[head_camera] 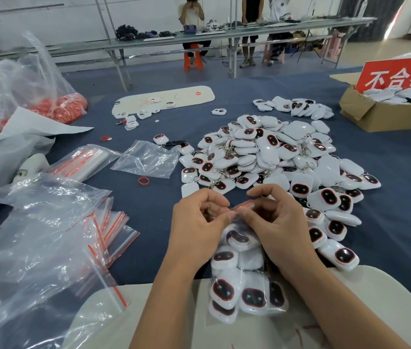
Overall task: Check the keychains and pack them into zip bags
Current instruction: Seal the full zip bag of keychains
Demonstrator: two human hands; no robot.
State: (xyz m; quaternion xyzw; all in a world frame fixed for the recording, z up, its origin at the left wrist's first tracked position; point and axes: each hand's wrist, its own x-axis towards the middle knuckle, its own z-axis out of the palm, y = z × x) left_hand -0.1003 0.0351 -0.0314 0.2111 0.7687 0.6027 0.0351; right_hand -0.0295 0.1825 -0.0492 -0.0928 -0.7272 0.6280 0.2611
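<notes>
Single head-worn wide-angle view, looking forward and down from the person's own eye level. Nearest, at bottom centre, both forearms enter the frame, left hand (pixel 200 217) and right hand (pixel 272 220) close to the lens. The blue table (pixel 164 250) fills the middle ground, strongly bowed by lens distortion. Far edge shows a long workbench (pixel 149 44) across the room. No second view, so no overlap.

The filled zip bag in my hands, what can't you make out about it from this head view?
- Zip bag seal: the left hand and right hand pinching it hide whether it's closed.
- Keychain count: pieces overlap behind glare.
- Red sign: cut off at the right edge.
</notes>
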